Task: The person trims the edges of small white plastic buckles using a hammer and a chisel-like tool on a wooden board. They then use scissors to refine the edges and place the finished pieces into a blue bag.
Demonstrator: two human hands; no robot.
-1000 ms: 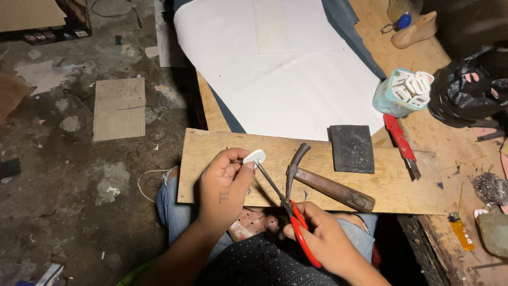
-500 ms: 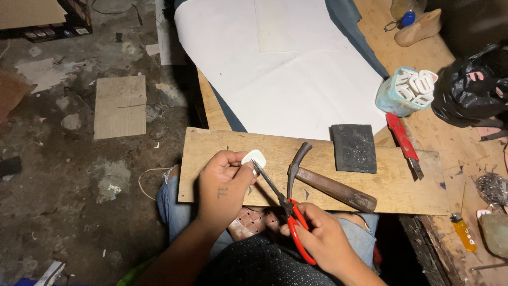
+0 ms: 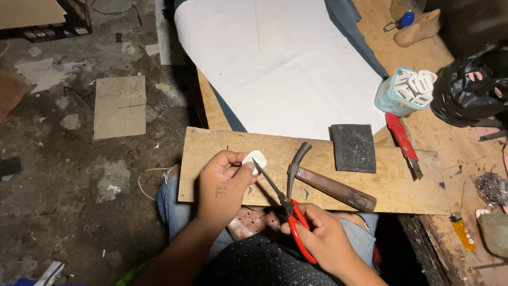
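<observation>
a small white piece [image 3: 254,159] is pinched by the left hand [image 3: 222,182]; red scissors [image 3: 288,212], gripped by the right hand [image 3: 323,238], are only touching its edge, the trimming seemingly unfinished.

Dim, warm light falls from above, brightest on the large white paper sheet [image 3: 280,79]; corners sink into shadow, focus stays sharp.

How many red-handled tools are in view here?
2: the red-handled scissors in the right hand, tips at the small white piece; and a red-handled cutter lying beside the dark block. Others may be hidden.
</observation>
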